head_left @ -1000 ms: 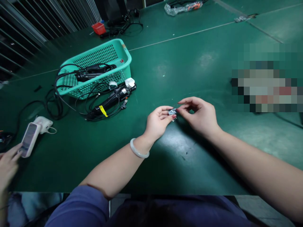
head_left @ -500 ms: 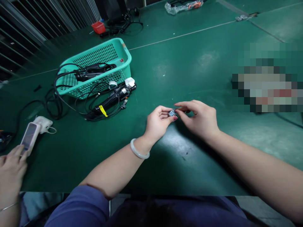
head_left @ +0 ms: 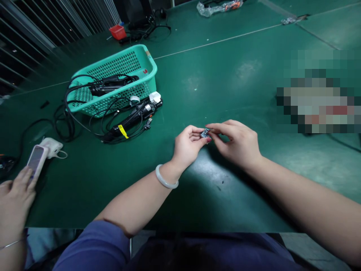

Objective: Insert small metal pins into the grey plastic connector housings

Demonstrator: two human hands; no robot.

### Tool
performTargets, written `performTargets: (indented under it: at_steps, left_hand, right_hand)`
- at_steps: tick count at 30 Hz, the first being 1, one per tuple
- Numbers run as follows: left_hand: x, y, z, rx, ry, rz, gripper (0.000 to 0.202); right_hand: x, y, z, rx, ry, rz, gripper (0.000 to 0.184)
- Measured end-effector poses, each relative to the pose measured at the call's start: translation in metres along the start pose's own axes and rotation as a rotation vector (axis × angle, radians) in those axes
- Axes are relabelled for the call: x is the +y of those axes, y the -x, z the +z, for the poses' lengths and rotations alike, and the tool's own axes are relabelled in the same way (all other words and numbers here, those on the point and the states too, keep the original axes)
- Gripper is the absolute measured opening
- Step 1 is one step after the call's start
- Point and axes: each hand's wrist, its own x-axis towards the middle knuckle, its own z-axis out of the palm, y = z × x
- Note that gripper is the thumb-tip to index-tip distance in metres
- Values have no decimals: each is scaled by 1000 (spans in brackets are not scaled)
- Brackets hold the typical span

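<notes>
Pinches a small dark part [head_left: 205,133] with the left hand [head_left: 187,146], thumb and bent fingertips closed narrowly on its left edge, palm turned inward. Meets it from the other side with the right hand [head_left: 238,145], forefinger and thumb closed on the right edge, the remaining fingers loosely curled beneath. Holds the part low over the middle of the green table [head_left: 231,71], between the two hands, with the fingertips of both nearly touching; cannot tell whether lifted clear of the surface or resting on it. Too small to make out more than a greyish-blue glint on top. Wears a pale bangle [head_left: 166,178] on the left wrist and a blue sleeve [head_left: 96,248] on the upper arm. Well apart to the left, on the same table: a teal basket [head_left: 141,66] with a dark tool and cord inside. Just in front of it, a tangle of black cables [head_left: 66,124] and a black tool [head_left: 132,118] with a yellow label. Farther left, near the table's front edge, a co-worker's hand [head_left: 15,195] with fingers laid on a white scanner [head_left: 36,160]. Toward the far side, a red tray [head_left: 117,32] and a clear plastic bag [head_left: 217,6]. To the right, a pixelated patch [head_left: 318,101], contents unreadable.
</notes>
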Motion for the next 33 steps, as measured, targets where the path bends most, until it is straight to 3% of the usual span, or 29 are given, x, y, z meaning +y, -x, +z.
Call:
performTargets:
  at_steps: [9,13,16,19,23,28,33]
  left_hand:
    - [-1,-2,-1,-33,110,-55,30]
    - [1,-5,-4,28,252,-145,17]
    - [3,-6,-5,111,322,-153,13]
    - [4,-6,-5,155,336,-146,14]
    - [2,-4,-5,169,303,-135,14]
    - [0,-3,-4,128,248,-133,14]
    - [2,-4,-4,128,266,-138,15]
  right_hand:
    - [6,0,0,-86,45,-121,33]
    - [14,-3,2,-20,45,-35,39]
    - [25,-8,11,-69,51,29,34]
    - [34,-12,24,-173,51,-47,27]
    - [37,-16,36,-200,54,-80,19]
    - [36,-18,37,-200,70,-79,19]
    - [40,-17,32,-193,29,19,19]
